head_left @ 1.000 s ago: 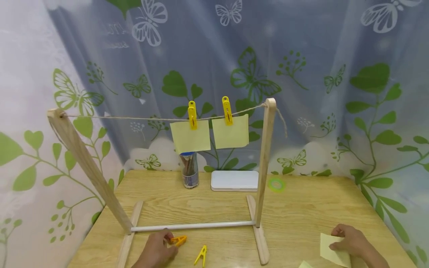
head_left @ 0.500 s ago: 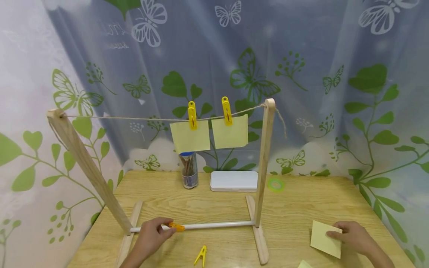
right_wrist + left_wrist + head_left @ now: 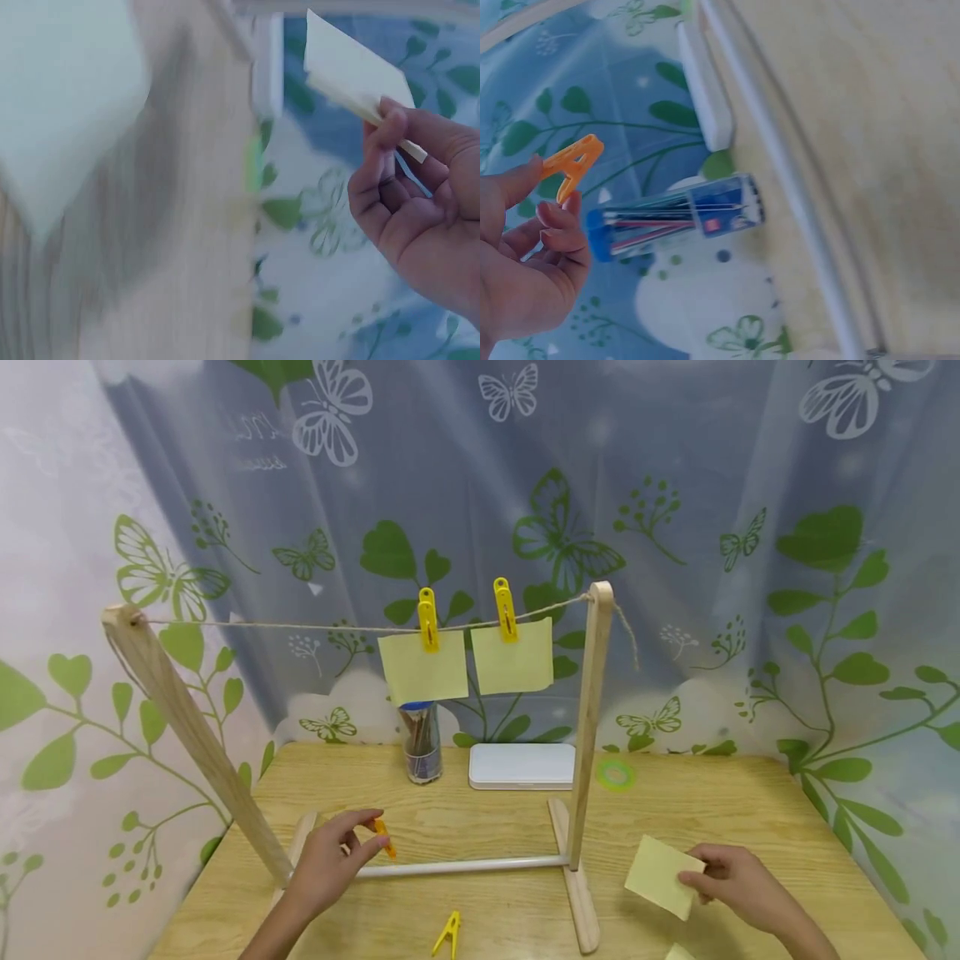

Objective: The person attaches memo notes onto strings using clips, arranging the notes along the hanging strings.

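My left hand (image 3: 327, 858) pinches an orange clothespin (image 3: 576, 160) by its handle ends, raised near the white crossbar of the wooden stand. My right hand (image 3: 733, 883) pinches a yellow paper note (image 3: 658, 878) at its edge, thumb on top, right of the stand; the right wrist view shows the note (image 3: 356, 64) folded or layered. From the string (image 3: 300, 626) hang two similar notes (image 3: 423, 668), each held by a yellow clothespin (image 3: 506, 610). A yellow clothespin (image 3: 447, 933) lies on the table in front of the crossbar.
The stand has a left post (image 3: 198, 743), a right post (image 3: 592, 718) and a white crossbar (image 3: 465, 866). Behind it are a blue-lidded clear jar (image 3: 423, 752) of sticks, a white case (image 3: 522, 766) and a green ring (image 3: 616, 774). Another note (image 3: 678, 953) shows at the front edge.
My left hand has lifted the orange clothespin off the table, upward past the crossbar. My right hand has raised its note and brought it left toward the stand.
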{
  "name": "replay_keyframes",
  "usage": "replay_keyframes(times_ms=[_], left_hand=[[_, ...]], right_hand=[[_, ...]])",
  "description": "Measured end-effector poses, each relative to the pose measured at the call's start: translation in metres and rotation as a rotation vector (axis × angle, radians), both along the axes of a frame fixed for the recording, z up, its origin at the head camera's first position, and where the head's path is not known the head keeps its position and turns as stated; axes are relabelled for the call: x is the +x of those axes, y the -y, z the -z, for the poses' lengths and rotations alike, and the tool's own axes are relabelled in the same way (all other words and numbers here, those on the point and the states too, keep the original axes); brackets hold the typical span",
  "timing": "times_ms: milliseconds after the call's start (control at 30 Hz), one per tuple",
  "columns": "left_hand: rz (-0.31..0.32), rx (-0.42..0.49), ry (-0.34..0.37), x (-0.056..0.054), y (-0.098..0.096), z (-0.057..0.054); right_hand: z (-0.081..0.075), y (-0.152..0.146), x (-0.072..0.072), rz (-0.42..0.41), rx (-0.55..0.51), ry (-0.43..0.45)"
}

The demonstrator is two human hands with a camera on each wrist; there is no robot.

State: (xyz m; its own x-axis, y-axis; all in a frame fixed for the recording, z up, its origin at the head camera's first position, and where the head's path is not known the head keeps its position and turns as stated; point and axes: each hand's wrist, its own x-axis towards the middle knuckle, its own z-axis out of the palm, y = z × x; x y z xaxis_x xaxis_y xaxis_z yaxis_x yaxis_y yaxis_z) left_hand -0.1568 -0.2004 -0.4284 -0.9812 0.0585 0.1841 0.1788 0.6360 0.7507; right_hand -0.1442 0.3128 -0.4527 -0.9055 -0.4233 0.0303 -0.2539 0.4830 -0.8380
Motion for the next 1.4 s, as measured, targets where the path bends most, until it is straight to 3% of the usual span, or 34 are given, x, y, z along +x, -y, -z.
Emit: replay_keyframes(times_ms=[167,400,600,833,1000,1233,1400], left_hand=[[-0.026,0.03,-0.053,-0.002,-0.001,-0.021],[0.017,0.125,-0.1,-0.005,-0.001,-0.05],[0.064,0.184,-0.254,-0.008,-0.002,-0.068],[0.038,0.234,-0.362,-0.008,0.0,-0.099],[0.045,0.29,-0.426,-0.011,-0.006,-0.127],[0.018,0.331,-0.533,-0.011,-0.01,-0.164],[0.09,0.539,-0.584,-0.013,-0.018,-0.184]], right_hand=[[-0.006,0.033,0.0,-0.034,-0.084,-0.011],[-0.008,0.091,-0.005,0.093,-0.212,-0.052],[-0.012,0.146,-0.015,0.153,-0.385,-0.062],[-0.027,0.208,-0.026,0.197,-0.704,0.056],[-0.04,0.245,-0.034,0.261,-0.804,0.118],[-0.057,0.295,-0.048,0.202,-0.873,0.157],[-0.071,0.317,-0.054,0.115,-0.92,0.182]])
